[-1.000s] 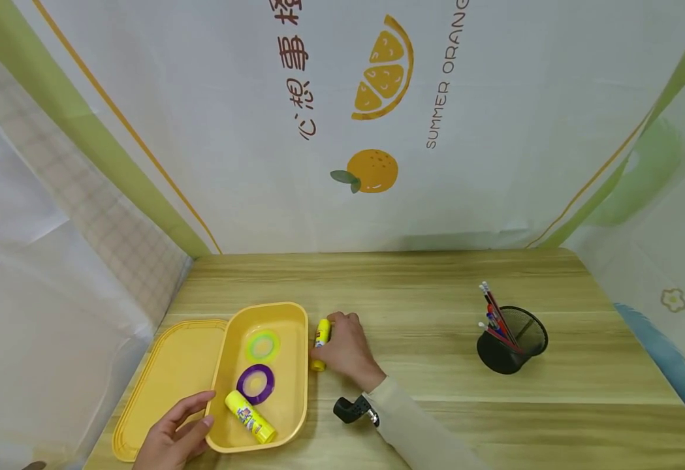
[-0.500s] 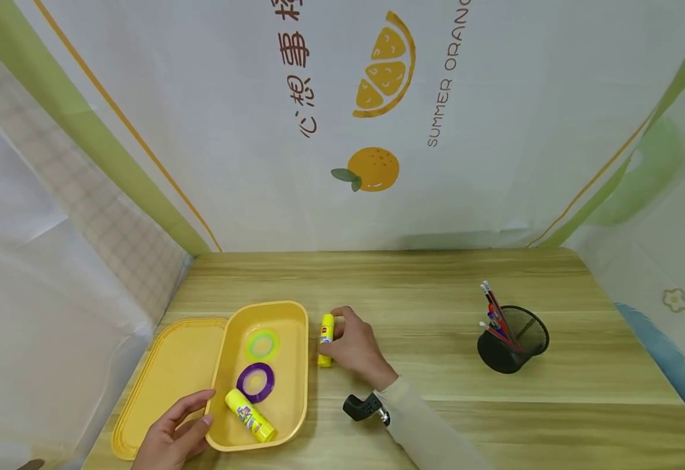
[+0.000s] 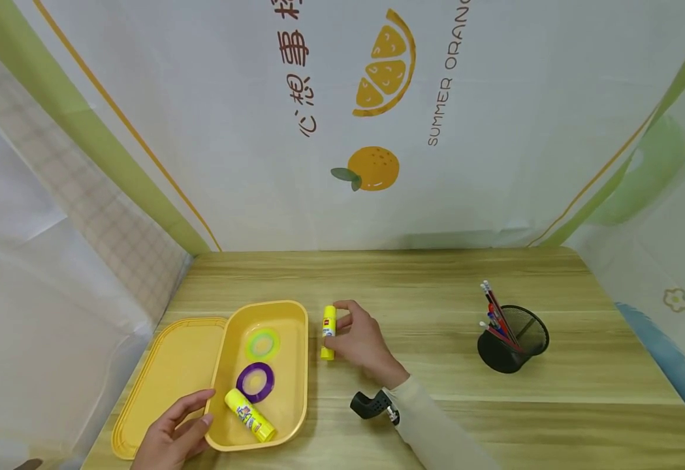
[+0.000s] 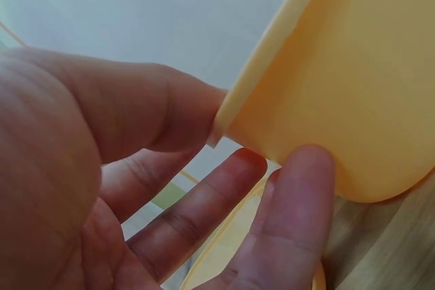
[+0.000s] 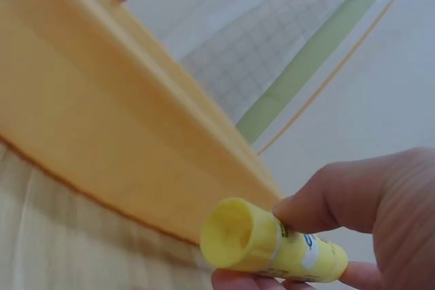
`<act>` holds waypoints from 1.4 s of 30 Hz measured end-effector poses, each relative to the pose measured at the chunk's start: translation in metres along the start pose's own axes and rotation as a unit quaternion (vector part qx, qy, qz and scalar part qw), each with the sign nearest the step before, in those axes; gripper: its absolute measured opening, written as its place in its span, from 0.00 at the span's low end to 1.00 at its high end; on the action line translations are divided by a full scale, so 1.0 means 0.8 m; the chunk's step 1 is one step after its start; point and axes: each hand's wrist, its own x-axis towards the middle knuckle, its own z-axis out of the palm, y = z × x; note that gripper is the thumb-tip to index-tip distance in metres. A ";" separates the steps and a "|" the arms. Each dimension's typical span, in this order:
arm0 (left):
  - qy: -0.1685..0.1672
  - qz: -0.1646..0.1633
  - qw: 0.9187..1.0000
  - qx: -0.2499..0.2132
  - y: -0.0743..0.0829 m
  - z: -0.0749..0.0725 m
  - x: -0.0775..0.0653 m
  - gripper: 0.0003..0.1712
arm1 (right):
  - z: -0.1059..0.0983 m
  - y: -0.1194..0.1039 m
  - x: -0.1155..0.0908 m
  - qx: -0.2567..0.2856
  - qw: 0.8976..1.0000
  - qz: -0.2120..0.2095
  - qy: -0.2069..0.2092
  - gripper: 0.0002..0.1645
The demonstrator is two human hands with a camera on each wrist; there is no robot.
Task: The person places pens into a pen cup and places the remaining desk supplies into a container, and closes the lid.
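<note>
In the head view my right hand (image 3: 366,343) pinches a yellow glue stick (image 3: 328,333) between thumb and fingers, just right of a yellow plastic box (image 3: 307,385). The glue stick's round hollow end faces the camera in the right wrist view. With thumb and fingertips my left hand (image 3: 174,431) holds the box's rim at its near left side. The left wrist view shows the fingers against the box wall (image 4: 367,86). Inside the box lie a second glue stick (image 3: 250,415), a purple ring (image 3: 268,372) and a yellow-green ring (image 3: 275,343).
Left of the box lies its yellow lid (image 3: 168,378), partly under it. A black mesh pen holder (image 3: 497,356) with pencils and pens stands on the wooden table (image 3: 424,307) at the right. A black camera mount (image 3: 371,406) sits at the right wrist.
My right hand has moved slightly right and away from me with the glue stick, opening a gap from the box's right side. The left hand and the box have stayed put.
</note>
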 end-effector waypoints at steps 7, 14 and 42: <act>-0.002 0.003 1.000 0.003 -0.001 0.001 0.000 0.30 | -0.009 -0.016 -0.008 0.005 1.000 -0.025 -0.011 0.46; -0.003 0.001 1.000 0.005 -0.002 -0.001 0.001 0.30 | -0.011 -0.032 -0.015 0.022 0.999 -0.034 -0.035 0.44; -0.001 0.013 1.000 0.024 0.002 -0.001 -0.002 0.31 | 0.044 -0.062 -0.019 -0.035 0.990 -0.050 -0.125 0.44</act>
